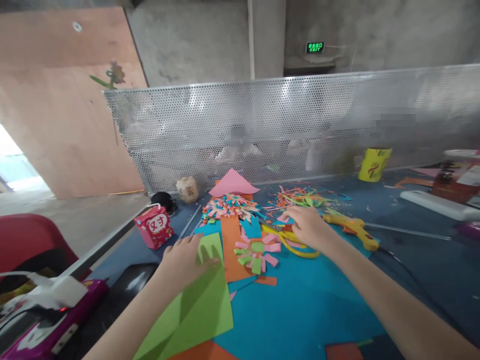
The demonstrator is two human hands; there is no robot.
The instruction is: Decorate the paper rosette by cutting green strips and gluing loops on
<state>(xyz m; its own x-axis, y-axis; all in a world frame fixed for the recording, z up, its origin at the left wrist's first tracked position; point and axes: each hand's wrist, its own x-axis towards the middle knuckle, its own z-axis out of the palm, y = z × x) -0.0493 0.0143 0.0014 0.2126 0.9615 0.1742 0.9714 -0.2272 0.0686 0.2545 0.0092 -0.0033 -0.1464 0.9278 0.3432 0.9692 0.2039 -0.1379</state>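
My left hand lies on a sheet of green paper, its fingers spread over the upper part. My right hand hovers by a pair of scissors with yellow handles, fingers bent and apart with nothing visibly held. Its fingertips are close to pink paper scraps. Between the hands rests a flower of pink and green paper strips, partly on an orange paper strip. Behind it is a heap of fringed paper flowers in pink, blue and orange. A folded pink sheet stands farther back.
A yellow glue gun with a cord lies right of my right hand. Thin paper shreds are piled behind. A red box, a purple power strip and a yellow roll stand around. A perforated metal screen closes the back.
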